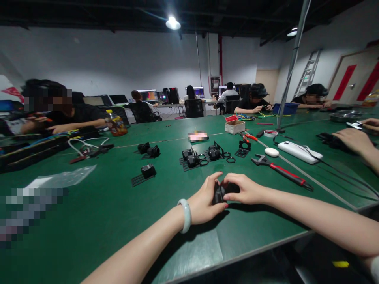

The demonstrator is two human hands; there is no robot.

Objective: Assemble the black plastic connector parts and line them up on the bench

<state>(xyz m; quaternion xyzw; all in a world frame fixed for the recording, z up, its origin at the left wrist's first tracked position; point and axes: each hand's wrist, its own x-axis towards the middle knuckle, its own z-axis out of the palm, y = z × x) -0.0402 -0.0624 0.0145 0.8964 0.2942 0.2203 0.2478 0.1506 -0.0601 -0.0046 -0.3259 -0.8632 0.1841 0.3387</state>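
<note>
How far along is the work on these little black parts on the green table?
Looks done: several black assemblies sit in a loose row mid-table, though I can't confirm they're complete. In hand: the left hand and right hand together grip one small black part. Seemingly left: loose black rings and a black bracket lie unused beyond.

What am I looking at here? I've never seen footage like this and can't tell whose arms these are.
The single picture comes from a camera worn on a person's head, looking down, so the two arms are the wearer's own. The left hand and right hand together grip a small black part over a green table. Farther out lie similar black parts, black rings, a red-handled wrench and a white power strip. Other people work around the table.
</note>
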